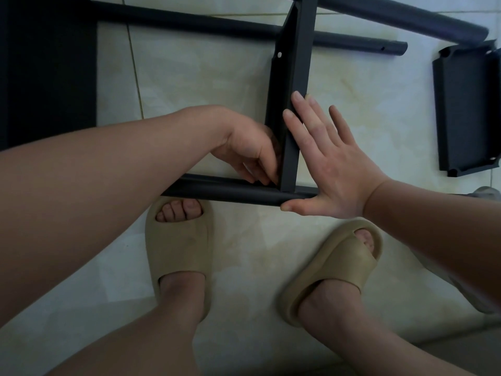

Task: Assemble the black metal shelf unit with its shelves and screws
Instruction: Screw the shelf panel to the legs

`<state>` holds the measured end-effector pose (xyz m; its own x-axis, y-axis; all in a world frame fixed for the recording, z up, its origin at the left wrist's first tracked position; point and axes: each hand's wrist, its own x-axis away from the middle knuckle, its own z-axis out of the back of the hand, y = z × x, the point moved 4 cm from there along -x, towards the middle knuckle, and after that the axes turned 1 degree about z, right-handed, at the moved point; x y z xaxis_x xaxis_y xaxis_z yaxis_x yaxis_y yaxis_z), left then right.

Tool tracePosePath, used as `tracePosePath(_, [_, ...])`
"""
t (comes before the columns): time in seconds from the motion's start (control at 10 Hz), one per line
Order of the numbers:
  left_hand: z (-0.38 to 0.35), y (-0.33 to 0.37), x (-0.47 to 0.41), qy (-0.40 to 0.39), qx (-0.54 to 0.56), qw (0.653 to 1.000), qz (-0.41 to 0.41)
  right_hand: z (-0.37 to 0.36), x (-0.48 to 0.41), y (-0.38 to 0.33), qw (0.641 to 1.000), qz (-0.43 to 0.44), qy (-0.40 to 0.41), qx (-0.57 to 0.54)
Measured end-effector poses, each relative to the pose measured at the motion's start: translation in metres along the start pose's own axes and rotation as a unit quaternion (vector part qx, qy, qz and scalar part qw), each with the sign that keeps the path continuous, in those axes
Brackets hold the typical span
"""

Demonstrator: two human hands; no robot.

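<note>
Floor [203,77] of pale tiles, black shelf [296,77] on its edge, pointing away, near end meeting a black pole [230,192] (lying sideways), right hand [333,169] flat against it, left hand [249,150] curled at corner, grip unclear.

The pale tiled floor [203,82] carries a loose black shelf [463,109] at the right edge, a black tube [406,20] at the upper right, and tan slippers [177,248] at lower centre.
</note>
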<state>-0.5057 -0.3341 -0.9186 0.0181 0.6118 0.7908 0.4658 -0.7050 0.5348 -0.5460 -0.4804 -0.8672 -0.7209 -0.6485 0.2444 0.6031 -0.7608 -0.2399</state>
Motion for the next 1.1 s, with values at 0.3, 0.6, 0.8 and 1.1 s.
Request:
tracePosePath(0.3, [-0.0018, -0.0038, -0.0025, -0.008, -0.021, 0.999, 0.029, -0.0002, 0.0001, -0.0003, 1.000, 0.002, 0.004, -0.004])
tracePosePath(0.6, [-0.0003, -0.0012, -0.0030, -0.002, -0.011, 1.000, 0.011, 0.0002, -0.0001, 0.0000, 1.000, 0.002, 0.003, -0.001])
tracePosePath(0.8, [-0.0008, 0.0000, 0.0006, -0.005, -0.012, 1.000, 0.005, 0.0000, 0.0000, -0.0001, 1.000, 0.001, 0.003, -0.003])
tracePosePath(1.1, [-0.0003, -0.0032, -0.0002, -0.010, -0.022, 0.999, 0.041, -0.0004, -0.0002, -0.0003, 1.000, 0.001, 0.002, -0.002])
